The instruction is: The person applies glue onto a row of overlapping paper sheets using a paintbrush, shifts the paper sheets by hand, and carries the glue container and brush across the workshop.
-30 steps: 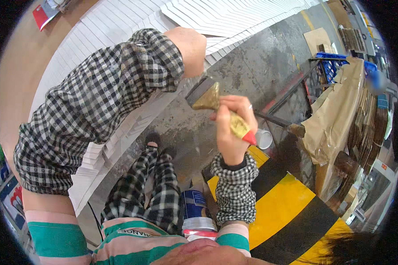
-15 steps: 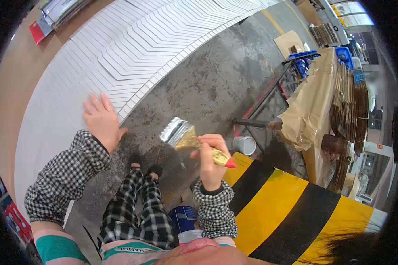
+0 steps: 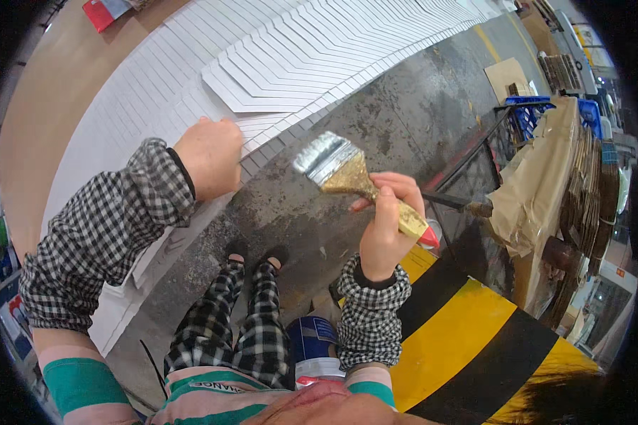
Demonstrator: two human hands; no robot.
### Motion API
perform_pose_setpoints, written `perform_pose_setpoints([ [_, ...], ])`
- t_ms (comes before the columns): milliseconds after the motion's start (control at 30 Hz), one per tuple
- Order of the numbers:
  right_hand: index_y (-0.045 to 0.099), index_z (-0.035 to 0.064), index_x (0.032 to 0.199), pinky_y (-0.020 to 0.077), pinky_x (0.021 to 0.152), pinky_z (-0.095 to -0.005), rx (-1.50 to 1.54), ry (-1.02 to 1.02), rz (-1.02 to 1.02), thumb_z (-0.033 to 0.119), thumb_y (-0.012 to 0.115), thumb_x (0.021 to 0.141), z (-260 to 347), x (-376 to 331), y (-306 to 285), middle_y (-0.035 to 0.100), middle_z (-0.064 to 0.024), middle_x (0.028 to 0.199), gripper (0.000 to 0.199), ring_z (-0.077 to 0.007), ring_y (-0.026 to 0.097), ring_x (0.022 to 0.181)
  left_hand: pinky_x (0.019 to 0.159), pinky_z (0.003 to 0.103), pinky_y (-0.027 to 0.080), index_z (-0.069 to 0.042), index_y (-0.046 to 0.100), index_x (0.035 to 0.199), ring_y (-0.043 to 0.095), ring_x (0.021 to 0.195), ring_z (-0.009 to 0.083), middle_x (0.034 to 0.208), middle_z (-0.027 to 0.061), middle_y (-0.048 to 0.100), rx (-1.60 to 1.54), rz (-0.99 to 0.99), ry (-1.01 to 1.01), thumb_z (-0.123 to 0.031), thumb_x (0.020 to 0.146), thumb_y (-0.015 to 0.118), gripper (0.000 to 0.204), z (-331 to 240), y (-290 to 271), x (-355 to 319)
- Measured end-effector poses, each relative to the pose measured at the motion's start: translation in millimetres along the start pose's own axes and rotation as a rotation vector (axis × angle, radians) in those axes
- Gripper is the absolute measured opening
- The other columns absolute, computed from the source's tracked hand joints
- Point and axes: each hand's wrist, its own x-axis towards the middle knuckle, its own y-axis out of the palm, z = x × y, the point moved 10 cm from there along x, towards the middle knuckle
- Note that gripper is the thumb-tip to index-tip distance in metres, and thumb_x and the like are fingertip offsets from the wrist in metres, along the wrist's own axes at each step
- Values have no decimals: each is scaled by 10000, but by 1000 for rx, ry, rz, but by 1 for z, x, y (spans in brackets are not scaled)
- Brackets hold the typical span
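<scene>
My right hand (image 3: 390, 234) is closed round the yellow handle of a paintbrush (image 3: 353, 177). Its wide bristles are coated in wet white stuff and point up and left, over the floor. My left hand (image 3: 209, 157) rests on fanned white sheets (image 3: 276, 78), near their right edge. Its fingers are curled under, and the fingertips are hidden, so what they pinch cannot be seen. The sheets overlap in long stepped rows across a brown table (image 3: 57, 120). Just beyond my left hand, one group of sheets stands up slightly from those beneath.
A black-and-yellow striped surface (image 3: 461, 319) lies at my right. A blue-and-white bucket (image 3: 312, 343) stands by my legs. Further right are a black metal frame (image 3: 485, 149), brown paper (image 3: 532, 180) and stacked cardboard (image 3: 588, 177). A red-and-white item (image 3: 103, 14) sits on the far table.
My left hand has gone from flat and spread to curled, further right along the sheets. My right hand has carried the paintbrush up and to the right. The view has shifted.
</scene>
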Motion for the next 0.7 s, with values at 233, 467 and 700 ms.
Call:
perform_pose_setpoints([
  [233,541,-44,835,473,496,-233,-177,-68,131,-15,523,828,-14,11,38,567,-115,880,35,-126,577,603,691,397,507,68,612,665,615,710,363,745,244,605,-78,-92,180,-68,658,552,149,-8,-13,-1],
  [467,549,-52,824,478,550,-242,-333,-127,122,4,528,821,-3,-2,43,571,-125,907,60,-140,575,659,661,397,505,58,617,651,616,684,354,683,225,603,-95,-60,184,-67,649,560,138,-6,-12,2],
  [700,551,-41,855,488,573,-253,-362,4,110,-12,532,808,-13,-15,45,579,-127,895,58,-150,576,642,664,371,515,36,649,697,631,691,315,700,204,621,-72,58,183,-86,659,567,152,-9,-2,5],
])
